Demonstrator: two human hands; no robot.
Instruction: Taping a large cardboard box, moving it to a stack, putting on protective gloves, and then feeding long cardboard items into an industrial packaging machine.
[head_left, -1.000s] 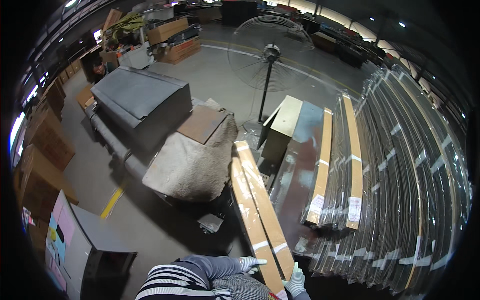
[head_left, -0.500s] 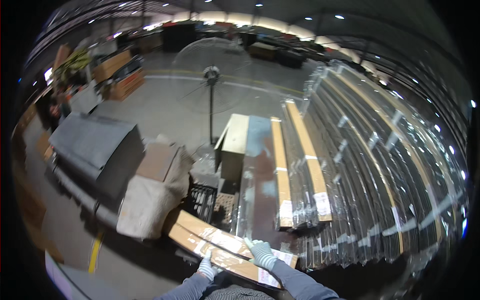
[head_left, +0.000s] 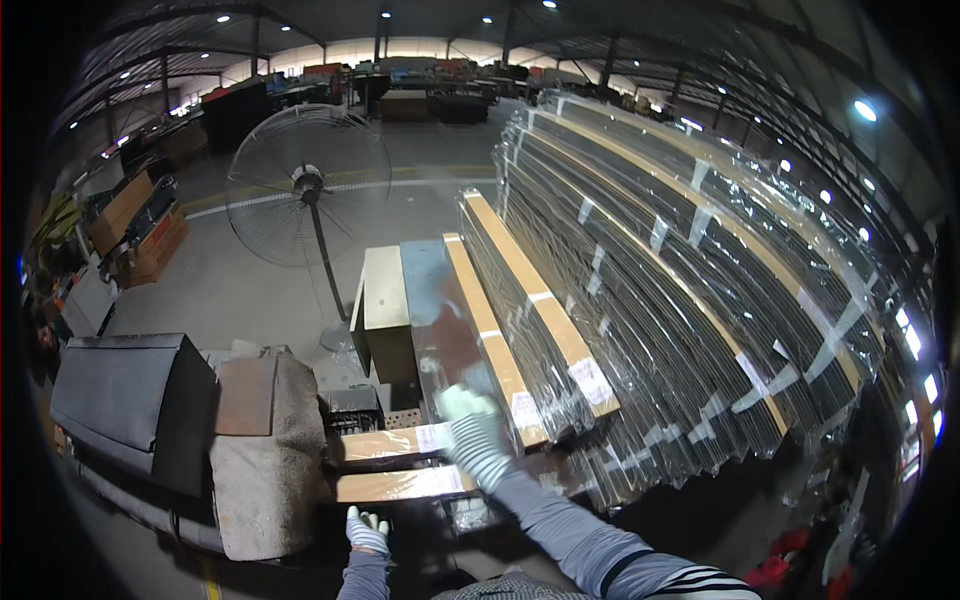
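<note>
Two long, narrow cardboard-coloured packages in clear wrap lie side by side in front of me, a far package [head_left: 385, 444] and a near package [head_left: 395, 486]. A white label shows at the far one's right part. My right hand [head_left: 475, 440], in a striped knit glove, is over the packages' right ends; motion smears its fingers, so its grip is unclear. Just below the near package is my left hand [head_left: 367, 530], gloved alike, fingers apart and nothing visible in it. Beyond my right hand stretch two more wrapped packages, a left one [head_left: 490, 345] and a right one [head_left: 545, 305].
Rows of dark, plastic-wrapped panels [head_left: 650, 270] fill the right side. A large pedestal fan [head_left: 308, 185] stands ahead on the left. Nearer are a grey box-like cover [head_left: 125, 395], a draped cloth [head_left: 270, 490] and a cream box [head_left: 386, 290]. Red objects [head_left: 785, 560] lie lower right.
My view has swung right. The two near packages now lie more level across my view. My left hand has come off the near package, and my right hand has moved forward along them.
</note>
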